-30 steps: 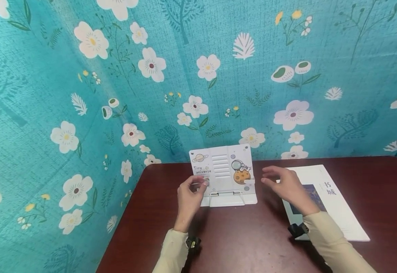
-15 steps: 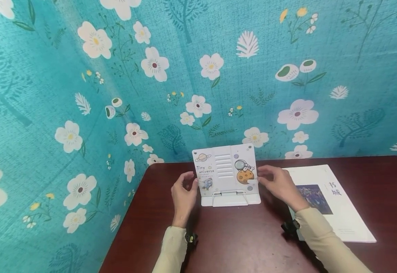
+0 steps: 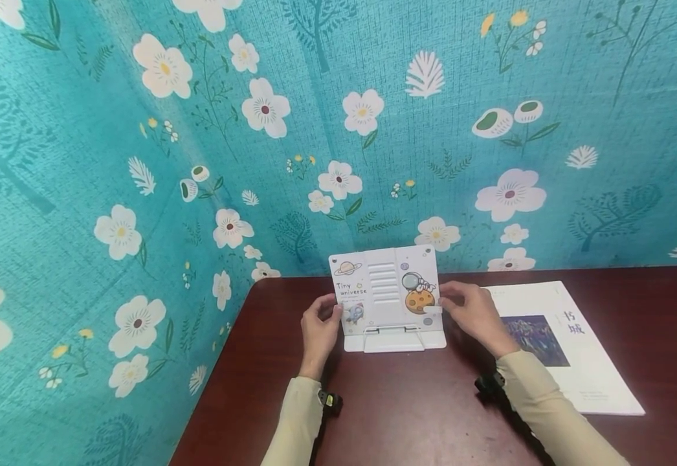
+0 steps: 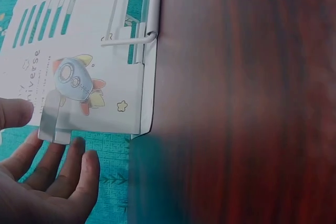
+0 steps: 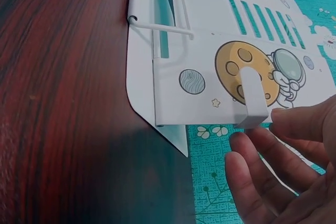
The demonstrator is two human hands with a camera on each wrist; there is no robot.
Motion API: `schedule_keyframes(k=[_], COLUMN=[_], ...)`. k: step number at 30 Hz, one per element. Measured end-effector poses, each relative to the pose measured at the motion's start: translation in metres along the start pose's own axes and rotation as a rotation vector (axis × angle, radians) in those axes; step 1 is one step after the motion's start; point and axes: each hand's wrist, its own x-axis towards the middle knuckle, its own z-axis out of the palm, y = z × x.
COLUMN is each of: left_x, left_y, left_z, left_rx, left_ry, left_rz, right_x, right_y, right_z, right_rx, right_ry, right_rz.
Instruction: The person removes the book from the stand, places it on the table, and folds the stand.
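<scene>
A white folding book stand (image 3: 385, 285), printed with a rocket, an astronaut and "Tiny universe", stands propped up on the table. My left hand (image 3: 320, 330) holds its left edge. In the left wrist view the thumb (image 4: 16, 113) lies over the panel's front, with the fingers beyond the edge near a small page clip (image 4: 51, 116). On the opposite edge, my right hand (image 3: 477, 316) pinches the panel beside the white right clip (image 5: 253, 95), its thumb (image 5: 294, 121) at the edge and its fingers behind. A wire bracket (image 3: 393, 333) crosses the stand's lower lip.
A white book (image 3: 583, 349) with a dark picture on its cover lies flat at the right, partly under the right forearm. The dark red-brown table (image 3: 397, 408) reaches back to a teal floral curtain (image 3: 292, 65).
The left hand has shifted from in front of the panel's lower left to its left edge. The right hand has moved left, from beside the stand onto its right edge.
</scene>
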Motion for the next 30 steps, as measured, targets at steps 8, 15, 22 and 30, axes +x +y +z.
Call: schedule_keyframes(k=[8,15,22,30], left_x=[0.002,0.002,0.004,0.004], left_y=[0.004,0.002,0.0,0.005], left_z=[0.002,0.002,0.0,-0.012], left_rx=[0.03,0.038,0.051,0.046], left_ry=[-0.022,-0.019,-0.007,-0.132], left_rz=[-0.02,0.001,-0.001,-0.033], right_x=[0.003,0.005,0.005,0.005], right_y=[0.0,0.005,0.006,0.006], right_z=[0.002,0.005,0.006,0.006], right_rx=[0.01,0.016,0.018,0.003], right_ry=[0.021,0.066,0.073,0.092], right_rz=[0.0,-0.012,-0.022,-0.018])
